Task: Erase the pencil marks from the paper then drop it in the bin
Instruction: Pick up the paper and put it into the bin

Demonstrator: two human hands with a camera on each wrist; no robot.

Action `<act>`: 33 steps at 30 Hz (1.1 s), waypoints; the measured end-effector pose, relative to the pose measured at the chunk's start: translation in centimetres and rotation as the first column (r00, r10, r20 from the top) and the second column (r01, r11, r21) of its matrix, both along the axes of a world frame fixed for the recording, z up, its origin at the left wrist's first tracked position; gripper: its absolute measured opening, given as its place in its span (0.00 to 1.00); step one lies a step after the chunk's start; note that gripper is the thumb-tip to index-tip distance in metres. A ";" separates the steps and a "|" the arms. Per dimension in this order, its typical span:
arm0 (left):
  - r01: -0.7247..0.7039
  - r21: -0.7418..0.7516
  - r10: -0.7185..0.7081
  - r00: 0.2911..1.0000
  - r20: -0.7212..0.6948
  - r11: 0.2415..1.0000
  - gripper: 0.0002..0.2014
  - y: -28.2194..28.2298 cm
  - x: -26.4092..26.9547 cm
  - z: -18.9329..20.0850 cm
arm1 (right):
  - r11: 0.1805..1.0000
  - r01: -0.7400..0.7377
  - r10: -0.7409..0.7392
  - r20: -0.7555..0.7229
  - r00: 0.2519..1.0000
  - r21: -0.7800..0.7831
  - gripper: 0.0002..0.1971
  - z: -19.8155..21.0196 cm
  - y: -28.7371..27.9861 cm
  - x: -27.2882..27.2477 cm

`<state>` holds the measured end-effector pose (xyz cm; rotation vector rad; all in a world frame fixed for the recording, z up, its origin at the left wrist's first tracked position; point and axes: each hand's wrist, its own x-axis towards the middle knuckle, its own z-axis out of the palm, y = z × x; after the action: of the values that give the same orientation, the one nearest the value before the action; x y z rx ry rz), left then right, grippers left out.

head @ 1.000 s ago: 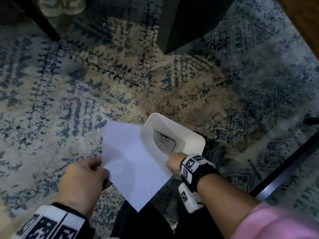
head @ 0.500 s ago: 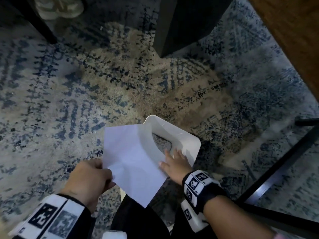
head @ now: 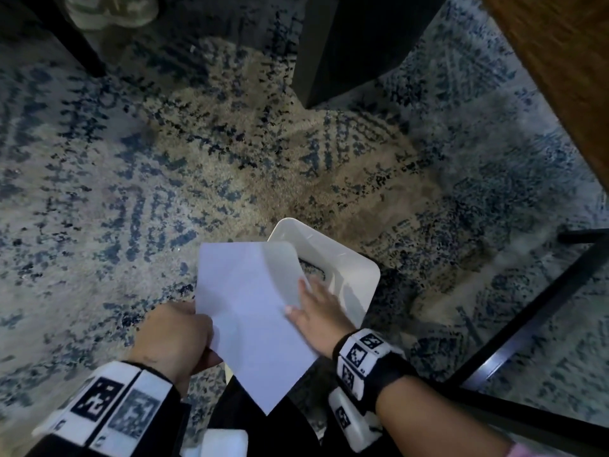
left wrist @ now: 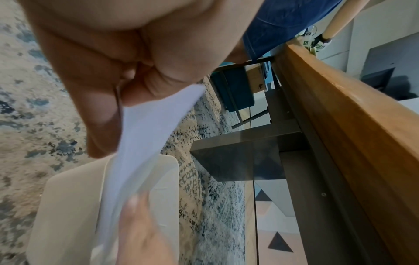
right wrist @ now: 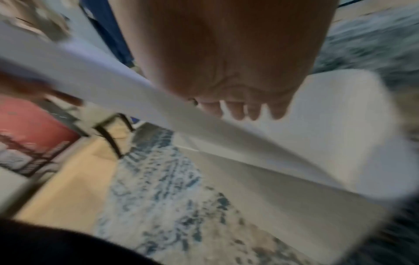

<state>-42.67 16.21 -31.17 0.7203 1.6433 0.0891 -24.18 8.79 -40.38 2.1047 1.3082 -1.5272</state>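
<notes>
A blank white sheet of paper [head: 250, 311] hangs just above a white bin [head: 359, 268] standing on the rug, and its right part overlaps the bin's opening. My left hand [head: 184, 328] pinches the sheet's left edge between thumb and curled fingers; the left wrist view shows that pinch on the paper [left wrist: 145, 134] above the bin [left wrist: 68, 206]. My right hand [head: 313, 301] lies flat on the sheet's right edge over the bin, fingers straight and spread. The right wrist view is blurred: paper [right wrist: 136, 93] crosses under my palm, with my straight fingers [right wrist: 238, 111] over the bin [right wrist: 317, 125]. No pencil marks show.
A blue-and-beige patterned rug [head: 164, 159] covers the floor. A dark furniture leg [head: 346, 44] stands behind the bin. A wooden table edge [head: 560, 77] runs along the right, with a black metal bar [head: 527, 318] below it. A shoe [head: 108, 11] lies top left.
My right hand went from curled at the paper's right edge to flat with fingers spread on it. The sheet shifted slightly over the bin's opening. My left hand kept its pinch.
</notes>
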 end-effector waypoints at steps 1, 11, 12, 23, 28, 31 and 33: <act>-0.005 -0.013 0.005 1.000 0.002 1.000 0.26 0.0 0.2 0.0 | 0.994 -0.005 0.021 -0.149 0.989 0.105 0.33 1.1 0.4 -1.1; -0.012 -0.060 0.018 0.996 0.093 0.998 0.15 -0.8 0.4 1.1 | 0.997 -0.001 0.005 0.053 0.999 -0.072 0.34 -0.5 2.2 -0.4; -0.016 -0.057 0.021 0.995 0.096 0.998 0.15 -0.9 0.5 1.1 | 1.000 -0.014 0.014 0.037 0.999 -0.002 0.34 -0.5 3.0 -0.3; -0.022 -0.052 0.026 0.997 0.069 0.998 0.16 -0.4 -0.3 1.7 | 0.928 0.016 0.036 0.132 0.991 -0.371 0.24 -2.5 2.3 3.1; -0.040 -0.045 0.043 0.997 0.070 0.998 0.16 -0.8 0.3 0.4 | 0.990 -0.034 0.054 -0.142 0.988 0.138 0.30 1.9 2.4 0.2; -0.068 -0.062 0.073 0.995 0.072 0.996 0.11 -0.7 0.8 -0.4 | 0.981 -0.032 0.129 -0.513 0.849 0.193 0.29 5.3 0.0 -4.1; -0.099 -0.068 0.105 0.991 0.089 0.993 0.10 -0.6 0.7 -0.4 | 0.995 0.008 0.050 -0.550 0.834 0.101 0.28 4.4 -2.0 -3.8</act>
<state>-41.93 15.65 -31.53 0.5757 1.5867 0.1405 -27.96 6.78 -36.02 1.7425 1.6013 -2.2114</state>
